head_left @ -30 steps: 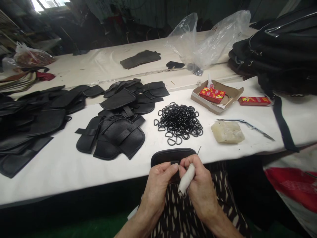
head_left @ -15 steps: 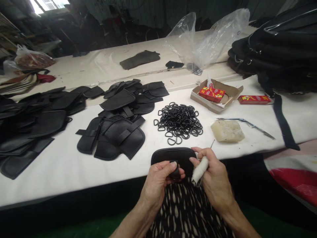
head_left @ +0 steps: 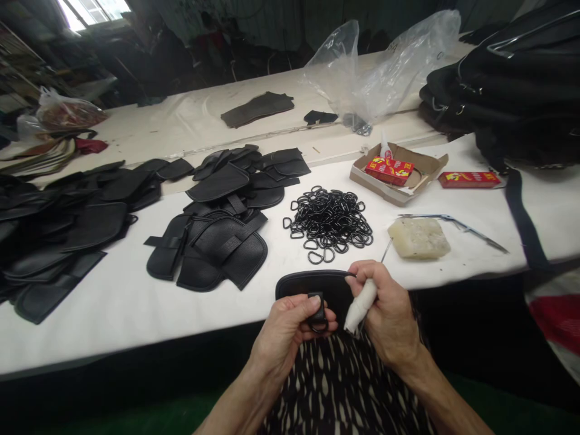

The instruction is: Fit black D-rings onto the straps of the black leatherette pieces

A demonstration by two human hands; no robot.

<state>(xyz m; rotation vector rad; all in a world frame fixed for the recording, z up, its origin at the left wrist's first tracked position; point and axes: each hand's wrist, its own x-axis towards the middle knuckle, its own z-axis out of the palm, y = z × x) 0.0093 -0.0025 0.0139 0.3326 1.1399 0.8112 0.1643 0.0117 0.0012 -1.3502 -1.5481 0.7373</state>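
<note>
My left hand [head_left: 287, 323] is closed on a black leather piece [head_left: 304, 283] with a rounded, piped edge, held at the table's front edge above my lap. Its thumb presses a short folded strap [head_left: 316, 303] on that piece. A black D-ring [head_left: 319, 328] hangs at the strap's lower end. My right hand [head_left: 393, 317] grips an awl [head_left: 361, 307] with a white-wrapped handle; its thin metal shaft points up and right, beyond the fingers. That hand's thumb and forefinger also pinch the leather's right edge. Just beyond both hands lies a heap of black D-rings [head_left: 333, 220].
Black leather pieces [head_left: 222, 248] lie in piles to the left. A yellowish wax-like block [head_left: 420, 238], a thin metal tool [head_left: 462, 226], a cardboard tray [head_left: 378, 188] with red boxes and black bags [head_left: 502, 90] are on the right. A clear plastic bag [head_left: 385, 78] stands behind.
The D-ring now shows below the strap under my left fingers. My right hand has turned a little, so the awl's shaft leans nearer the block. The view has shifted slightly.
</note>
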